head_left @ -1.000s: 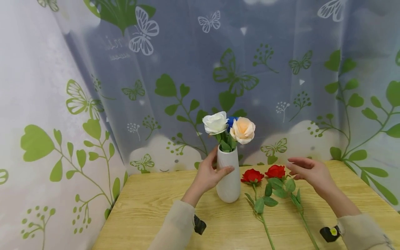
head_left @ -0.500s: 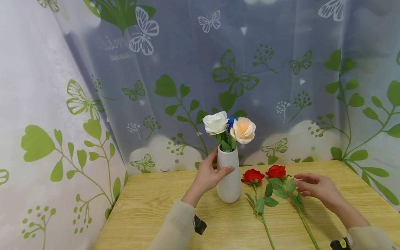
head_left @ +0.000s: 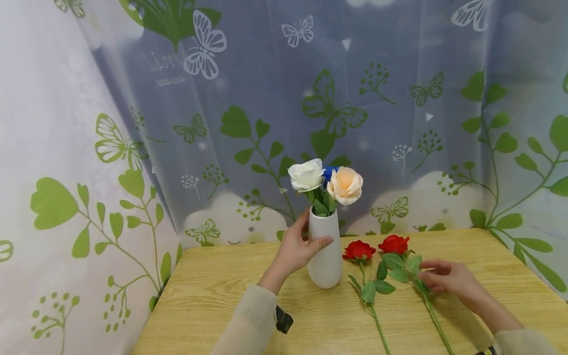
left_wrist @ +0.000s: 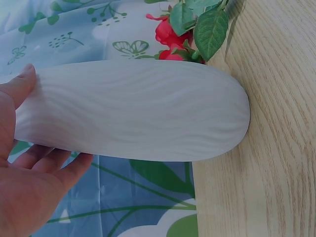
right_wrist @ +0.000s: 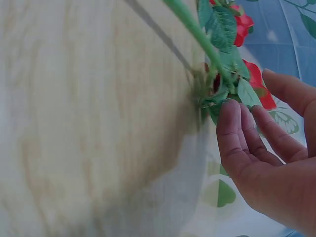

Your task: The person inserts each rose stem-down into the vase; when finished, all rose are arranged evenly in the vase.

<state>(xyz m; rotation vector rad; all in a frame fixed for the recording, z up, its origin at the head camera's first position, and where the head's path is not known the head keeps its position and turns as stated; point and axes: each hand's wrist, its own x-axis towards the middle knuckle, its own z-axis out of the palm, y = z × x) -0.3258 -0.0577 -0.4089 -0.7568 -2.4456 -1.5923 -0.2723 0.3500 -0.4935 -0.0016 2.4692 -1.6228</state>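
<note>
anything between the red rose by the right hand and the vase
Yes: the left red rose lies on the table between the right red rose and the white vase. Above it nothing visible blocks the way; a white rose and a peach rose stand in the vase.

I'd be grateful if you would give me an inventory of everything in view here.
Vase: one, white, upright on the table
White rose: one, white, in the vase
Peach rose: one, peach, in the vase
Blue flower: one, blue, partly hidden behind the peach rose
Red roses: two, red with green stems, right of the vase
Table: one, light wood, below everything
Backdrop: grey-blue and white, green plants and butterflies, behind
Sleeves: two, beige, lower edge
Left grip: one, bare hand, holding the vase
Right grip: one, bare hand, at the right-hand red rose's stem
</note>
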